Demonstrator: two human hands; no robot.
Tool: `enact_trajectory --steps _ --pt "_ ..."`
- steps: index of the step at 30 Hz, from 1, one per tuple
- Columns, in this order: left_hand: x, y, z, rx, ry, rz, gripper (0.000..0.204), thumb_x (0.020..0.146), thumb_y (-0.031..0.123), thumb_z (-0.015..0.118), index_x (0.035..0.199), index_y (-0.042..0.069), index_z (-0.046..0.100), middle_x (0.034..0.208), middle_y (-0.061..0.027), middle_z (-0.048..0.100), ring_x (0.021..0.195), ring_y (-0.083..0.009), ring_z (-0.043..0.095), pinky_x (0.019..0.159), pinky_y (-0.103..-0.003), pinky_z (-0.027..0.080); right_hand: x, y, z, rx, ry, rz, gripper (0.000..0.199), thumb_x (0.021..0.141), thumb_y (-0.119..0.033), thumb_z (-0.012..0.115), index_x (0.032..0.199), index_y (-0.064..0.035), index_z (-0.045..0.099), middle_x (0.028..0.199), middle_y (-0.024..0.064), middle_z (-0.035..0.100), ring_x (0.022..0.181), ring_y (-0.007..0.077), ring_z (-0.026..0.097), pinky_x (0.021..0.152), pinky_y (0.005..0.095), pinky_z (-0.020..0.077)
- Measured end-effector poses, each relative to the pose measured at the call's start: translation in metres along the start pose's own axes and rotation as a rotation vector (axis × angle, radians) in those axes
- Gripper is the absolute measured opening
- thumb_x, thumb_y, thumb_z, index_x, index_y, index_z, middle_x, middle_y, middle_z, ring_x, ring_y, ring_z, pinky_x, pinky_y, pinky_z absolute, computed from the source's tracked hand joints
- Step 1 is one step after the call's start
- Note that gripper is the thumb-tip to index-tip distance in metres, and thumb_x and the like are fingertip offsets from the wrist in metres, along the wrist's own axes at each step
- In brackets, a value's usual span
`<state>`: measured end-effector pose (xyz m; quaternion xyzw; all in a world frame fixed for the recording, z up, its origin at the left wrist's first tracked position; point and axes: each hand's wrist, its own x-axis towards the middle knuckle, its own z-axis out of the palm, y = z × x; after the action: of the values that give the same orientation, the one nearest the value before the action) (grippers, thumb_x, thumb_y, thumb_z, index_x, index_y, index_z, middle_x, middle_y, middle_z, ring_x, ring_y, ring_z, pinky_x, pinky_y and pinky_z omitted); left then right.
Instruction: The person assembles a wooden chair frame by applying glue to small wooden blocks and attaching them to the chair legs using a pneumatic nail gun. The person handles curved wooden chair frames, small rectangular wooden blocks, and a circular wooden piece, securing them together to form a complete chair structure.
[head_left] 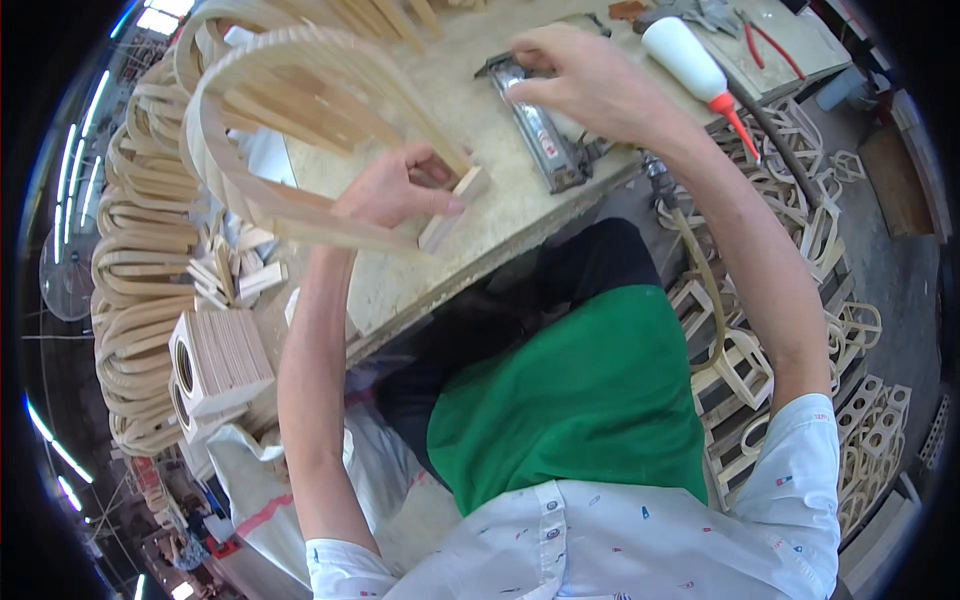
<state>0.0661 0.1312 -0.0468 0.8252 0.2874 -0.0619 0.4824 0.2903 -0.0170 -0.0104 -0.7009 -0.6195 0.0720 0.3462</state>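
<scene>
I am sitting at a pale, dusty desk in a woodworking shop, and stacks of finished bent-wood arches are crowding its left side. More small wooden frames are lying on the floor to my right.

I am holding one bent-wood arch up over the desk. My left hand is closing around its lower ends, with my grip pressing a small wooden block against them near the desk's front edge. The block appears to be in place but not yet fastened, though blur is making the joint hard to judge.

My right hand is reaching to the back of the desk, and its grip is wrapping around a metal staple gun that is lying flat on the surface, not yet lifted.

A white glue bottle with a red tip is lying just beside my right wrist. Red-handled pliers are lying farther back. A bundle of cut blocks is waiting at the desk's left, so I judge many arches remain.
</scene>
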Motion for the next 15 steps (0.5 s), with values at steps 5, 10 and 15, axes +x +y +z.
enact_trajectory --steps 5,10,15 --pt "0.000 0.023 -0.002 -0.014 0.007 -0.031 0.044 0.068 0.013 0.083 0.105 0.001 0.062 0.093 -0.0007 0.061 0.084 -0.0094 0.057 0.077 -0.024 0.044 0.012 -0.016 0.054 0.376 -0.205 -0.128 0.030 0.074 -0.022 0.065 0.091 0.0024 0.064 0.075 0.0202 0.063 0.074 0.0333 0.062 0.068 0.0408 0.0478" --pt "-0.001 0.018 -0.002 0.003 0.014 -0.012 0.048 0.068 0.022 0.083 0.107 0.002 0.063 0.100 -0.0060 0.060 0.091 -0.0167 0.059 0.081 -0.030 0.047 0.017 -0.018 0.052 0.388 -0.294 -0.089 0.024 0.076 -0.020 0.065 0.080 0.0024 0.060 0.071 0.0184 0.061 0.070 0.0317 0.060 0.065 0.0409 0.0462" --pt "-0.004 0.014 -0.001 -0.033 0.025 0.023 0.048 0.070 0.018 0.081 0.111 0.002 0.063 0.101 -0.0053 0.059 0.091 -0.0145 0.058 0.082 -0.028 0.048 0.022 -0.015 0.051 0.370 -0.305 -0.144 0.023 0.078 -0.020 0.067 0.077 0.0017 0.058 0.071 0.0169 0.061 0.070 0.0316 0.060 0.064 0.0414 0.0460"
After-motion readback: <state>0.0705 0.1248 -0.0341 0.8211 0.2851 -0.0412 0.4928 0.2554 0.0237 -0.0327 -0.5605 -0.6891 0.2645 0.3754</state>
